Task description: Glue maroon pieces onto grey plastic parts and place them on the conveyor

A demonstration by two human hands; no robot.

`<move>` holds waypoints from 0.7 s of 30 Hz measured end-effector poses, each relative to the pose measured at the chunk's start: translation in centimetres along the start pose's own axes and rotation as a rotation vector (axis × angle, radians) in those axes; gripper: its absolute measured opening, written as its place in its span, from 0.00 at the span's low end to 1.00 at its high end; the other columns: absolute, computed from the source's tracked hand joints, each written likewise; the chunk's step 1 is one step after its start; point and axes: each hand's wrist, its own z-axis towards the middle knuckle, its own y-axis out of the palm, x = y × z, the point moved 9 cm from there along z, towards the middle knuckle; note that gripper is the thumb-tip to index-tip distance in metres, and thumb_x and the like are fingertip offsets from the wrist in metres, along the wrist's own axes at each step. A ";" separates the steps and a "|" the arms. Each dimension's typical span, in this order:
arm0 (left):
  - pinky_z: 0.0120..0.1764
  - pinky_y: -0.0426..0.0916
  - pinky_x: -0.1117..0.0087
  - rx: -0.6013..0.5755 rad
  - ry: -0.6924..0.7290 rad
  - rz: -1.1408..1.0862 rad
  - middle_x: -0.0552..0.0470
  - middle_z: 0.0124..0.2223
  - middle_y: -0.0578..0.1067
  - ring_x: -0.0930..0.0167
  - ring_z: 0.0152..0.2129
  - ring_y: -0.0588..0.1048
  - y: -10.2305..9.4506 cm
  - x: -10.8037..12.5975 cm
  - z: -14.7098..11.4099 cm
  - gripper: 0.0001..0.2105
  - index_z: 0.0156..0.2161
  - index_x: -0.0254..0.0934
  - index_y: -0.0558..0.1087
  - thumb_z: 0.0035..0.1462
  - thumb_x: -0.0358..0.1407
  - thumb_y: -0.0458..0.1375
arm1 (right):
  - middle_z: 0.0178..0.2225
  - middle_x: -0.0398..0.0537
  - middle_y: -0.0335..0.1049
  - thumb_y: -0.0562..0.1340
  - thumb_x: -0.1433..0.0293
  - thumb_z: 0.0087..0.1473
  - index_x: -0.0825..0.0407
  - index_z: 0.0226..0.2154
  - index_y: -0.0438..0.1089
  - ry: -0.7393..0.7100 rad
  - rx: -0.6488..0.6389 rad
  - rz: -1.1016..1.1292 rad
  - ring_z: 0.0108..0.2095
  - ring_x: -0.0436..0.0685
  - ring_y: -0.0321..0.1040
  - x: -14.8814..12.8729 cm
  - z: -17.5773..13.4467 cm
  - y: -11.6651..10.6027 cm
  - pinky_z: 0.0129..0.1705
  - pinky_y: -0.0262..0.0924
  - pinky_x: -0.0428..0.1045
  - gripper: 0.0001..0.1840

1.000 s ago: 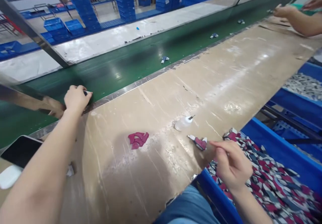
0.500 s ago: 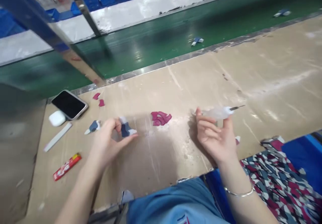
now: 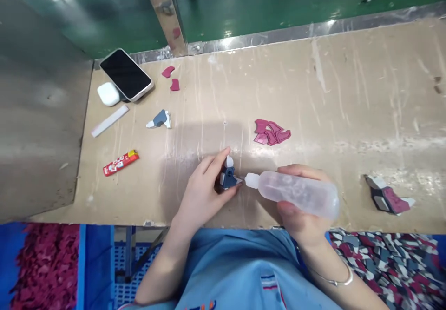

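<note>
Between thumb and fingers, my left hand [image 3: 202,189] pinches a small blue and white moulded piece [image 3: 228,176] just above the bench. My right hand [image 3: 306,207] is wrapped round a translucent squeeze bottle [image 3: 296,193] lying nearly level. Its white cap [image 3: 251,180] points left, and the thin tip meets or almost touches the piece's right edge. Beyond my hands lies a small pile of maroon pieces [image 3: 272,132]. A similar blue and white piece [image 3: 160,118] rests to the left. On the right sits a piece with maroon added [image 3: 388,196].
A phone [image 3: 126,74], white case [image 3: 108,94], pale strip [image 3: 110,121] and red packet [image 3: 121,162] lie at left beside a metal panel [image 3: 38,101]. Bins below the bench hold maroon parts [image 3: 47,268] and mixed pieces [image 3: 390,268]. A post [image 3: 169,15] stands at the back.
My view has tilted down. The right hand has turned the bottle, so its tip now points left, and brought it to the piece. My hands are closer together.
</note>
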 end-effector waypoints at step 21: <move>0.39 0.76 0.70 0.003 0.029 -0.022 0.53 0.44 0.79 0.71 0.30 0.73 -0.2 0.5 0.1 0.28 0.67 0.45 0.72 0.63 0.33 0.68 | 0.34 0.47 0.79 0.63 0.39 0.66 0.45 0.41 0.75 -0.091 0.012 -0.171 0.29 0.60 0.79 -1.1 0.0 0.6 0.26 0.74 0.55 0.26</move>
